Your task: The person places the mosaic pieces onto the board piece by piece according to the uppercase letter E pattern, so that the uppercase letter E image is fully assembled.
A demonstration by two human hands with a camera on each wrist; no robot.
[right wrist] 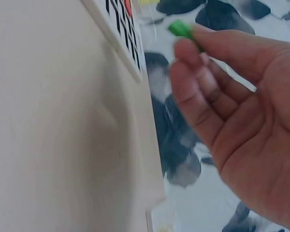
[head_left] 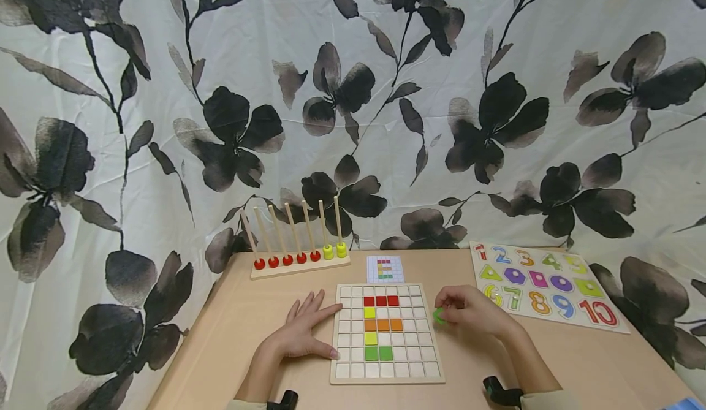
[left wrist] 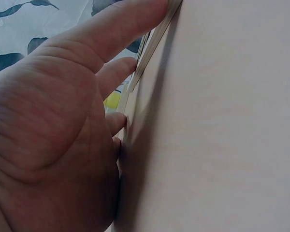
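Observation:
A wooden grid board (head_left: 408,370) lies on the table with colored squares set in it: a red row at the top, orange in the middle, single yellow ones between, and two green squares (head_left: 378,353) lower down. My left hand (head_left: 300,330) lies spread at the board's left side, its thumb and index fingertip at the edge. In the left wrist view the thumb (left wrist: 130,19) presses against the board's rim. Just right of the board, my right hand (head_left: 474,312) pinches a small green block (right wrist: 180,28) between thumb and fingertips, raised above the table.
Behind the board lies a pattern card (head_left: 385,269) with a small colored grid. A wooden peg stand (head_left: 300,267) with red and yellow beads is at the back left. A number and shape puzzle board (head_left: 543,284) lies at the right. A floral curtain (head_left: 353,152) hangs behind the table.

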